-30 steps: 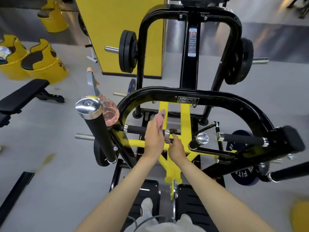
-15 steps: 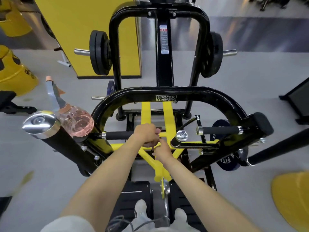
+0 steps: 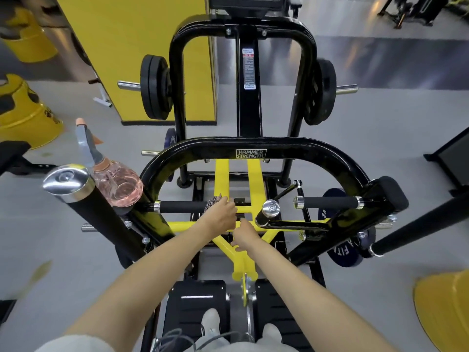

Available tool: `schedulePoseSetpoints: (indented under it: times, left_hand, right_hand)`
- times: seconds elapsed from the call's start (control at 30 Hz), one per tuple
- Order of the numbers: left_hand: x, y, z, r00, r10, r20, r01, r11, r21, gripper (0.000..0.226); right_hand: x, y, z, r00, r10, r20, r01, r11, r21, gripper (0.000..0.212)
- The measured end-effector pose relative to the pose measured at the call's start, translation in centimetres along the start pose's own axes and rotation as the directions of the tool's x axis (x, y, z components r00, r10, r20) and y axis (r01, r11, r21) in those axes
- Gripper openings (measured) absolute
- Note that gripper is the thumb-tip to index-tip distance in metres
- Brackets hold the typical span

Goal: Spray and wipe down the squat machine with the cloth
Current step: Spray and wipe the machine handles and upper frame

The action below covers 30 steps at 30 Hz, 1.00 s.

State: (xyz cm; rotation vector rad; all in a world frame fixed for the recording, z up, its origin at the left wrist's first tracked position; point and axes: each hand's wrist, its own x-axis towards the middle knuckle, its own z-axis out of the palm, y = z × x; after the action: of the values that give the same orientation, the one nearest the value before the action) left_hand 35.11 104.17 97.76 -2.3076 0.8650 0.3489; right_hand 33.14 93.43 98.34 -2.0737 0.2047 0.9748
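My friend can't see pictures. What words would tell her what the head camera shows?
Seen from above, a person's left hand holds a dark speckled cloth against the black foam handle of a black and yellow squat machine. The right hand rests on its yellow frame bars. A clear pink spray bottle sits at the machine's left side.

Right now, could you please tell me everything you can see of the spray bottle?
The spray bottle has a round, clear, plastic-looking body tinted pink, a peach collar and a grey trigger head with a peach nozzle. It leans on the machine's left side, wedged between the black frame and a chrome-capped post. Nothing grips it.
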Motion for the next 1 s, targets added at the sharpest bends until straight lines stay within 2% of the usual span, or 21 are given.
schedulePoseSetpoints:
  times: [0.1, 0.17, 0.2, 0.23, 0.27, 0.3, 0.33, 0.37, 0.4, 0.47, 0.5, 0.57, 0.6, 0.67, 0.7, 0.73, 0.77, 0.8, 0.87, 0.93, 1.0]
  left_hand:
    - [-2.4, -0.1, 1.9, 0.985, 0.033, -0.167, -0.033, 0.999, 0.003, 0.022]
    - [-3.7, 0.3, 3.1, 0.922, -0.152, -0.357, 0.048, 0.958, -0.283, 0.031]
    - [-4.6, 0.8, 3.3, 0.852, -0.302, -0.428, 0.031, 0.845, -0.534, 0.03]
    - [-5.4, 1.4, 2.7, 0.761, -0.49, -0.424, -0.02, 0.636, -0.771, 0.028]
    - [-6.6, 2.0, 2.0, 0.663, -0.686, -0.301, -0.045, 0.365, -0.93, 0.029]
    - [-7.7, 2.5, 1.4, 0.615, -0.784, -0.091, -0.069, 0.061, -0.996, 0.028]
    - [-8.5, 2.6, 1.4, 0.545, -0.837, 0.038, -0.148, -0.142, -0.979, 0.025]
    - [-9.4, 2.2, 1.4, 0.46, -0.876, 0.142, -0.235, -0.275, -0.932, 0.019]
    - [-10.2, 1.6, 1.3, 0.364, -0.911, 0.195, -0.279, -0.306, -0.91, 0.017]
    - [-11.2, 0.5, 1.3, 0.247, -0.942, 0.226, -0.383, -0.309, -0.87, 0.02]
    - [-11.4, 0.0, 1.3, 0.233, -0.934, 0.27, -0.412, -0.347, -0.843, 0.02]
    - [-10.8, -0.1, 3.0, 0.206, -0.917, 0.341, -0.254, -0.387, -0.886, 0.023]
    - [-10.6, 0.3, 4.4, 0.189, -0.908, 0.373, -0.098, -0.396, -0.913, 0.028]
    - [-9.9, 0.9, 6.7, 0.171, -0.885, 0.433, 0.041, -0.433, -0.901, 0.029]
    - [-9.5, 1.3, 8.0, 0.162, -0.9, 0.405, 0.151, -0.383, -0.911, 0.023]
    - [-8.9, 1.8, 9.2, 0.149, -0.928, 0.342, 0.302, -0.287, -0.909, 0.038]
    - [-8.4, 2.2, 10.2, 0.198, -0.942, 0.271, 0.443, -0.161, -0.882, 0.057]
    - [-8.4, 2.2, 10.7, 0.234, -0.944, 0.23, 0.509, -0.083, -0.857, 0.065]
    - [-9.1, 1.4, 10.5, 0.306, -0.937, 0.166, 0.556, 0.034, -0.831, 0.051]
    - [-9.5, -0.1, 10.1, 0.312, -0.949, 0.048, 0.557, 0.142, -0.818, 0.02]
    - [-9.4, -1.6, 9.2, 0.298, -0.955, 0.006, 0.581, 0.176, -0.795, 0.028]
  right_hand:
    - [0.2, -0.2, 0.5, 0.996, -0.059, 0.066, 0.061, 0.998, -0.025, 0.04]
    - [0.5, -0.3, 0.9, 0.99, -0.141, -0.033, 0.141, 0.99, 0.006, 0.03]
    - [0.6, -0.6, 1.1, 0.978, -0.178, -0.112, 0.179, 0.984, 0.0, 0.028]
    - [0.4, -0.7, 0.9, 0.958, -0.206, -0.199, 0.207, 0.978, -0.02, 0.027]
    - [0.1, -1.2, 0.9, 0.929, -0.26, -0.264, 0.252, 0.966, -0.065, 0.026]
    - [-0.3, -1.7, 0.9, 0.897, -0.315, -0.311, 0.293, 0.949, -0.117, 0.027]
    - [-0.5, -2.1, 1.0, 0.866, -0.372, -0.334, 0.332, 0.928, -0.17, 0.028]
    - [-0.8, -2.7, 1.0, 0.838, -0.427, -0.341, 0.366, 0.902, -0.228, 0.027]
    - [-0.8, -3.3, 1.2, 0.809, -0.487, -0.33, 0.405, 0.868, -0.289, 0.027]
    - [-0.9, -4.4, 1.8, 0.767, -0.589, -0.255, 0.472, 0.786, -0.399, 0.031]
    - [-0.7, -4.9, 2.1, 0.754, -0.626, -0.2, 0.497, 0.742, -0.45, 0.035]
    - [-0.1, -5.8, 2.5, 0.736, -0.672, -0.079, 0.531, 0.646, -0.548, 0.043]
    - [0.3, -6.2, 2.9, 0.739, -0.674, -0.001, 0.543, 0.597, -0.59, 0.045]
    - [0.8, -7.0, 3.7, 0.748, -0.651, 0.128, 0.559, 0.514, -0.651, 0.043]
    - [1.0, -7.3, 3.9, 0.747, -0.641, 0.175, 0.562, 0.47, -0.68, 0.041]
    - [1.3, -7.6, 4.2, 0.741, -0.637, 0.213, 0.564, 0.419, -0.712, 0.04]
    - [1.5, -7.7, 4.3, 0.739, -0.627, 0.245, 0.558, 0.366, -0.745, 0.041]
    - [1.8, -7.9, 4.4, 0.741, -0.616, 0.269, 0.547, 0.32, -0.774, 0.041]
    - [1.8, -8.7, 4.3, 0.756, -0.584, 0.297, 0.505, 0.231, -0.832, 0.038]
    - [1.8, -9.8, 4.3, 0.774, -0.552, 0.31, 0.457, 0.148, -0.877, 0.036]
    - [1.8, -10.6, 4.4, 0.789, -0.528, 0.315, 0.421, 0.091, -0.902, 0.031]
